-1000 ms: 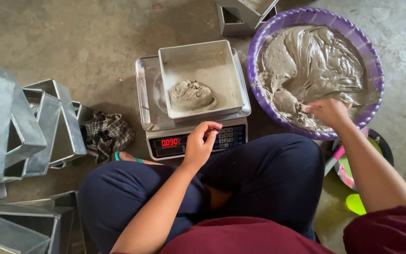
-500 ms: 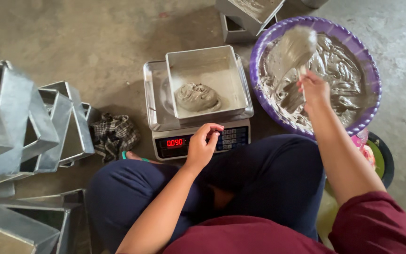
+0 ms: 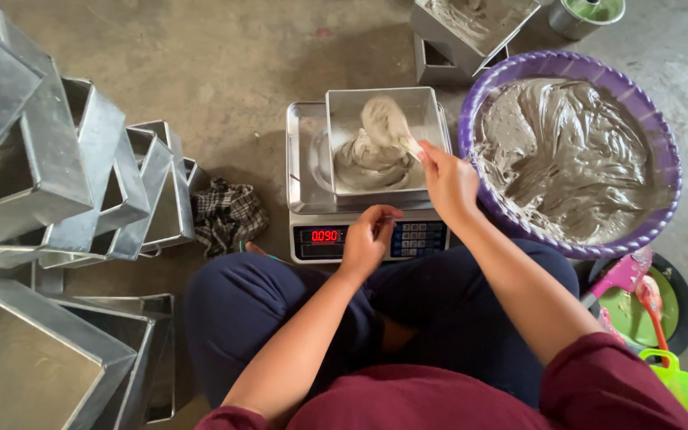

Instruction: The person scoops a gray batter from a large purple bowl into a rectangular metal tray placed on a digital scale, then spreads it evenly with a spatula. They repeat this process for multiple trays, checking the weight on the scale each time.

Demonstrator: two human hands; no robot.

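Observation:
A square metal baking tin stands on a digital scale in front of my crossed legs. Grey batter lies in the tin. My right hand grips a batter-coated scoop over the tin and batter runs off it into the tin. My left hand hovers at the scale's front edge with curled fingers and holds nothing. A big purple basin of grey batter sits right of the scale.
Several empty metal tins are stacked at the left. A checked cloth lies beside them. A filled tin stands behind the scale. Coloured plastic utensils rest on a green plate at the lower right.
My right hand lifted a load of batter out of the purple basin and swung left over the tin on the scale. More batter lies in the tin. The left hand barely moved.

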